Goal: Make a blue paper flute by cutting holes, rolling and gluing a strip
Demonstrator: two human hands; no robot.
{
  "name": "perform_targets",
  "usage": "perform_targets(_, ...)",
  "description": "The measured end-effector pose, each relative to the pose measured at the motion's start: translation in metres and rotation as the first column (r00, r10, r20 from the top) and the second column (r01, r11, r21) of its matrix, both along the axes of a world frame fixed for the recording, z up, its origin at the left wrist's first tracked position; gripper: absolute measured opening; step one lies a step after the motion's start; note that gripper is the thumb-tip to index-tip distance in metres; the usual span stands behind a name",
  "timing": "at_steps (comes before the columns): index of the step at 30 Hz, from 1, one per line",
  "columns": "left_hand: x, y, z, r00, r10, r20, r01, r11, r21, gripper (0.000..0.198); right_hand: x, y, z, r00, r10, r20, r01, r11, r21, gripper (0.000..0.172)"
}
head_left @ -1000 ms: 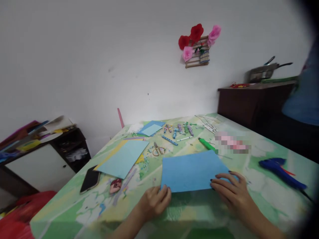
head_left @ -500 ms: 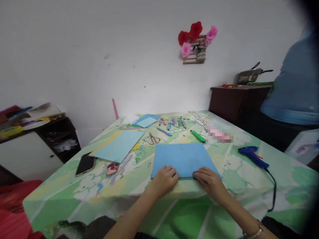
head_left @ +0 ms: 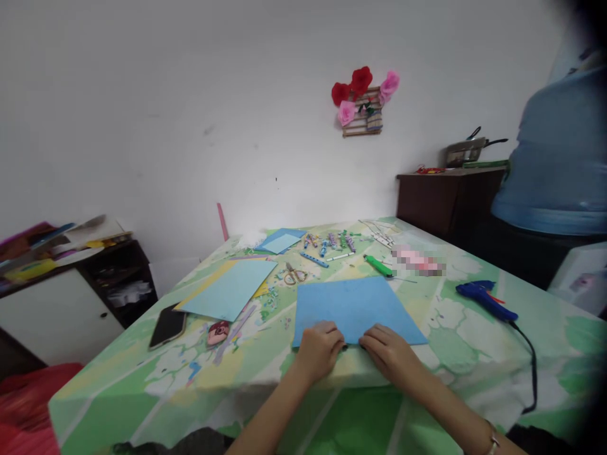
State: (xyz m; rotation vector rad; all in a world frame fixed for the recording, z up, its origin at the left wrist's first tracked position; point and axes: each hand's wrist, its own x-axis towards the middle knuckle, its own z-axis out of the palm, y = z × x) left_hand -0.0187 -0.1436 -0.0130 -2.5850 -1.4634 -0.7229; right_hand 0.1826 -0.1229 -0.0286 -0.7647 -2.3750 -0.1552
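A sheet of blue paper (head_left: 353,306) lies flat on the patterned tablecloth in front of me. My left hand (head_left: 324,346) is at the left part of its near edge, fingers curled over and closed on that edge. Close beside it, my right hand (head_left: 385,347) grips the same edge further right, with its fingertips bent down. The thumbs are mostly hidden under the fingers. Beyond the sheet lie scissors (head_left: 296,274) and a green utility knife (head_left: 379,266). To the right rests a blue glue gun (head_left: 487,301) with a black cord.
Left of the sheet are light blue and yellow papers (head_left: 232,291), a phone (head_left: 168,326) and a small pink case (head_left: 218,333). Rolled paper pieces (head_left: 324,248) and a blue strip (head_left: 313,259) lie further back. A large water bottle (head_left: 554,151) stands at the right.
My hands have drawn slightly closer together along the paper's near edge, with the fingers curled more tightly over it. The camera view has tilted slightly upward.
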Motion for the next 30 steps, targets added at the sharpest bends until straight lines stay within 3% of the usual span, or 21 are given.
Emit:
perform_targets(4, 0.003, 0.002, 0.000, 1.000, -0.028, -0.007, 0.028, 0.999, -0.022, 0.010, -0.008, 0.004, 0.002, 0.994, 0.046, 0.095, -0.049, 0.998, 0.031, 0.016)
perform_targets(9, 0.009, 0.000, 0.000, 0.997, -0.055, 0.058, 0.060, 0.994, -0.096, 0.013, -0.019, 0.010, 0.004, 0.985, 0.047, 0.166, -0.038, 0.998, -0.057, 0.011)
perform_targets(16, 0.009, 0.005, -0.001, 0.993, -0.003, 0.119, 0.026, 0.981, -0.192, 0.010, -0.016, 0.018, 0.010, 0.972, 0.029, 0.232, 0.007, 0.989, -0.151, 0.012)
perform_targets(21, 0.007, 0.006, -0.001, 0.993, -0.035, 0.114, 0.061, 0.970, -0.234, 0.010, -0.004, 0.019, 0.017, 0.961, 0.143, 0.236, -0.097, 0.976, -0.196, 0.015)
perform_targets(26, 0.008, 0.011, 0.003, 0.992, -0.064, 0.106, 0.091, 0.960, -0.266, 0.013, -0.004, 0.020, 0.016, 0.989, 0.010, 0.151, 0.042, 0.940, -0.338, 0.016)
perform_targets(30, 0.009, 0.018, 0.011, 0.989, -0.040, 0.142, 0.092, 0.922, -0.377, 0.009, -0.010, 0.021, 0.021, 0.995, -0.011, 0.102, 0.055, 0.894, -0.445, 0.018)
